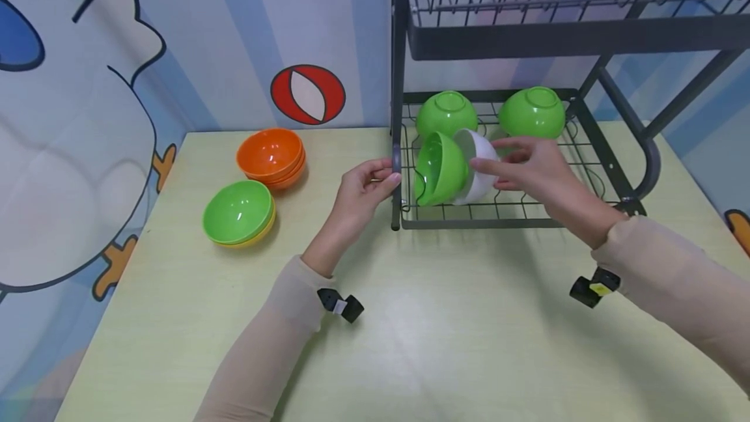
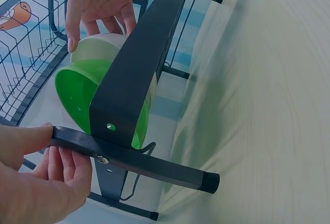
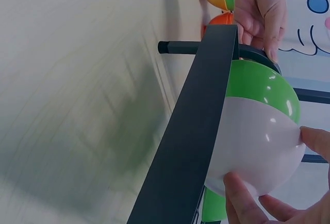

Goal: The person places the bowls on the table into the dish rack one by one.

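Observation:
My right hand (image 1: 541, 174) holds a white bowl (image 1: 483, 165) by its edges on the lower tier of a dark dish rack (image 1: 562, 41). Thumb and fingers spread over the bowl's outside in the right wrist view. A green bowl (image 1: 452, 171) stands tilted on its side against the white one, its opening facing left. My left hand (image 1: 364, 197) grips the rack's left front post (image 1: 396, 174), thumb on one side and fingers curled on the other. Behind these, a green bowl (image 1: 446, 112) and another green bowl (image 1: 532, 112) lie upside down on the wire shelf.
On the table (image 1: 410, 331), left of the rack, are a stack of orange bowls (image 1: 271, 152) and a green bowl (image 1: 237, 212) nested in a yellow bowl (image 1: 266, 232). The rack's upper tier overhangs the lower shelf. A cartoon-printed wall (image 1: 234, 38) stands behind.

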The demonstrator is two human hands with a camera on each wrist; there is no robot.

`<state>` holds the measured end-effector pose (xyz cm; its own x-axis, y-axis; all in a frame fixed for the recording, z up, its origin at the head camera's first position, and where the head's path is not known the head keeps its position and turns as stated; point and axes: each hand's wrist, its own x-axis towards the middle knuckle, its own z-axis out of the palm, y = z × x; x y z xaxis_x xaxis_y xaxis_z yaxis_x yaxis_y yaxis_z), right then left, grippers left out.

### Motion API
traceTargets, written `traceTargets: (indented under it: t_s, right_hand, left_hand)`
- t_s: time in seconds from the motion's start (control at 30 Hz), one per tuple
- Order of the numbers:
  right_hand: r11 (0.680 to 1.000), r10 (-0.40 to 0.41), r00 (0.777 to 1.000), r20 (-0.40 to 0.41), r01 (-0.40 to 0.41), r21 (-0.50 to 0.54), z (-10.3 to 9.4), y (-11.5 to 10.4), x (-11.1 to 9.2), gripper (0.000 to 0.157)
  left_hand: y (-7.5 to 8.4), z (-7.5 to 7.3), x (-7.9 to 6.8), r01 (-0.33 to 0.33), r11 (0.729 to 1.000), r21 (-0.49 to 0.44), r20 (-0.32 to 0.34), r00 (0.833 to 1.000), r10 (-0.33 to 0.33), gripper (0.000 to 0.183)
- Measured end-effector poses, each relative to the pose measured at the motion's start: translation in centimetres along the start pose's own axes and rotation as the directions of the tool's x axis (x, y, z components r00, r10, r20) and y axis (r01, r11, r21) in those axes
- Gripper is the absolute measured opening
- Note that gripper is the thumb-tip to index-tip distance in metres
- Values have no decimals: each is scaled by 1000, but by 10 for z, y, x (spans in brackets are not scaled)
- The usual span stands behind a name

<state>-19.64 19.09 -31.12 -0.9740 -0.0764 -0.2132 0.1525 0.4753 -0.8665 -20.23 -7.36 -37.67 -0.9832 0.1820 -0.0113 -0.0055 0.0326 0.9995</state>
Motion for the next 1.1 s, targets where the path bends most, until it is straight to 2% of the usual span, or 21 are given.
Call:
traceTargets:
  t_s: [0.33, 0.57, 1.1]
  right_hand:
    - [1000, 13, 999, 29, -13, -16, 3, -2, 2, 78]
    - [1000, 8, 999, 49, -9, 13, 4, 2, 6, 77]
    - [1000, 1, 998, 56, -2, 22, 3, 4, 5, 77]
  left_hand:
    - [-1, 0, 0, -4, 1000, -5, -2, 1000, 4, 33]
    - [-1, 0, -1, -5, 1000, 0, 3, 1000, 5, 33]
    - [0, -1, -1, -8, 1000, 8, 10, 1000, 8, 33]
